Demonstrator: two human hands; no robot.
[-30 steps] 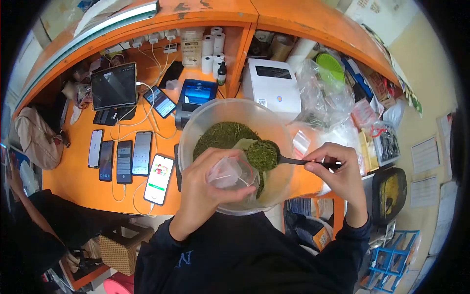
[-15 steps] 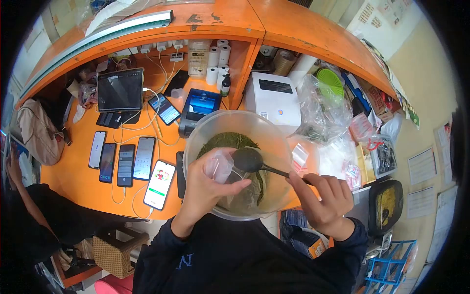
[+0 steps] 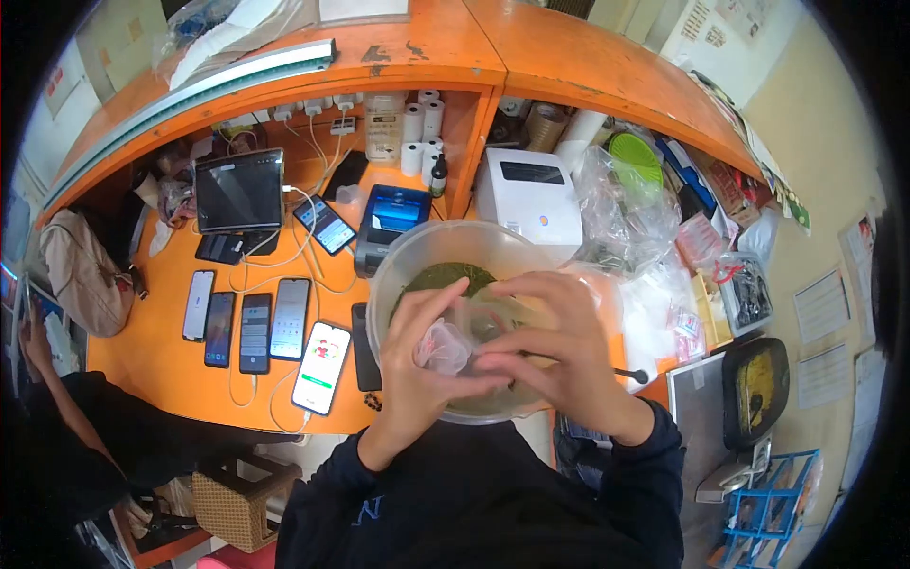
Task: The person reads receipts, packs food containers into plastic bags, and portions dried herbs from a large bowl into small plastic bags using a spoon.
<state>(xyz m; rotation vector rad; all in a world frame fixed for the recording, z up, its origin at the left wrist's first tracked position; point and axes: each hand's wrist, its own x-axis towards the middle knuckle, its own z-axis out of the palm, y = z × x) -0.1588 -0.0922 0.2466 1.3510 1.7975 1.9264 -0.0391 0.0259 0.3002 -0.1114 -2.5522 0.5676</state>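
Note:
My left hand is closed around a small clear plastic bag with its mouth gathered open. My right hand meets it from the other side, thumb and fingers curled at the thin plastic. Beneath both hands sits a large translucent tub with dark green shredded leaves in it. The dark end of the spoon handle sticks out to the right past my right hand; its bowl is hidden, and I cannot tell what supports it.
Several phones and a tablet lie on the orange desk at left, with charging cables. A dark printer and a white printer stand behind the tub. Plastic bags pile up at right. Another person's arm is at far left.
My right hand has moved left from the spoon handle to the plastic bag. The spoon no longer shows over the bag; only its handle end is visible at right.

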